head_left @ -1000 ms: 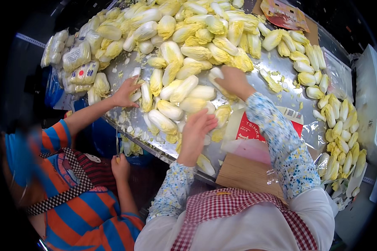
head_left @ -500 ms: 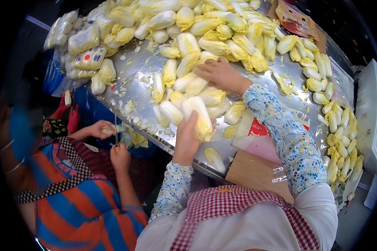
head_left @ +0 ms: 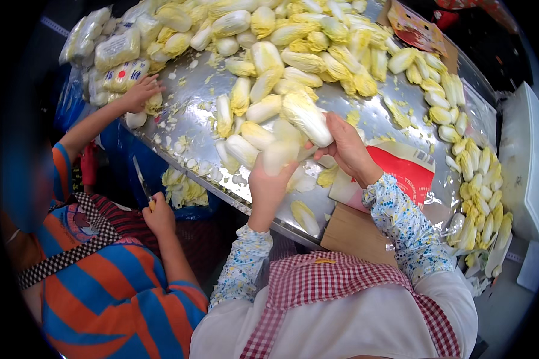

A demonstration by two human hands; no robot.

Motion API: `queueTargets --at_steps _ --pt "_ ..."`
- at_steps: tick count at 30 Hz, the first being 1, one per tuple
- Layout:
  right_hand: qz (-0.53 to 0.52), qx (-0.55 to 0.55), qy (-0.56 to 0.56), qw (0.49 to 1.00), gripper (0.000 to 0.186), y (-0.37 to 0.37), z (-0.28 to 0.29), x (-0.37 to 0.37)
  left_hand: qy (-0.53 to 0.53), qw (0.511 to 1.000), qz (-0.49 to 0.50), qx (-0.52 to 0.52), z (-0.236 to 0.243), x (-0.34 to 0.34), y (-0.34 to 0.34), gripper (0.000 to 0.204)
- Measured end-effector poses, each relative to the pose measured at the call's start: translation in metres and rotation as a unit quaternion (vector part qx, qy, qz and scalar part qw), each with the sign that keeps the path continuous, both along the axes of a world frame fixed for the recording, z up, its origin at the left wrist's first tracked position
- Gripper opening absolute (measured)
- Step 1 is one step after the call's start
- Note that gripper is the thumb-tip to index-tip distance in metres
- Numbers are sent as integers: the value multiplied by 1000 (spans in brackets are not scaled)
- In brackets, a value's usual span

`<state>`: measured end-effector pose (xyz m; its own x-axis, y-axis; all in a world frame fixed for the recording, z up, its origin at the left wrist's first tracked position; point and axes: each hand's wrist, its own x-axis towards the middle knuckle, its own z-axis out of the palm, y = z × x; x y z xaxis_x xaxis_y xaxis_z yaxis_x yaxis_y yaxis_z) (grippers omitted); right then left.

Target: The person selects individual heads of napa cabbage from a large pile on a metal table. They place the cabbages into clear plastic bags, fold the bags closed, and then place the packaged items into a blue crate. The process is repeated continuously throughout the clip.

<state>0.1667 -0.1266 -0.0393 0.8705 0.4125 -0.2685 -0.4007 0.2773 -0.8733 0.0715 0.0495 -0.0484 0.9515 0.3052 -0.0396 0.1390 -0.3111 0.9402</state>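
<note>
My left hand [head_left: 268, 190] is closed around a pale napa cabbage [head_left: 281, 153], which is smeared by motion. Just to its right, my right hand [head_left: 348, 149] grips another napa cabbage [head_left: 306, 115] by its white base, the yellow leafy end tilted up and away to the left. Both are held low over the metal table [head_left: 191, 119]. Beneath and beyond my hands lie loose napa cabbages [head_left: 263, 109], white at the base and yellow at the leaves. A small cabbage [head_left: 305, 217] rests near the table's front edge.
A heap of cabbages [head_left: 293, 33] covers the far side, and a row [head_left: 443, 113] runs down the right. Wrapped packs [head_left: 117, 51] are stacked far left. On the left a co-worker holds a knife [head_left: 142, 179]. A red-and-white bag [head_left: 395, 173] and cardboard [head_left: 356, 233] lie near my right arm.
My right hand has come back from the pile with a cabbage in it. My left hand keeps its cabbage, now blurred. The co-worker's left hand has moved up to the cabbages by the packs.
</note>
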Motion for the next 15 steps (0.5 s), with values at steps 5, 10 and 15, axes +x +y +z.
queueTargets --at_steps 5,10,15 --pt "2 -16 -30 999 51 -27 2 -28 -19 998 -46 -25 8 -2 -22 43" --pt "-82 1 -45 996 55 -14 18 -70 16 933 -64 -352 21 -12 -40 40" --pt "-23 -233 -169 957 60 1 31 -80 66 829 -42 -554 -19 -20 -20 41"
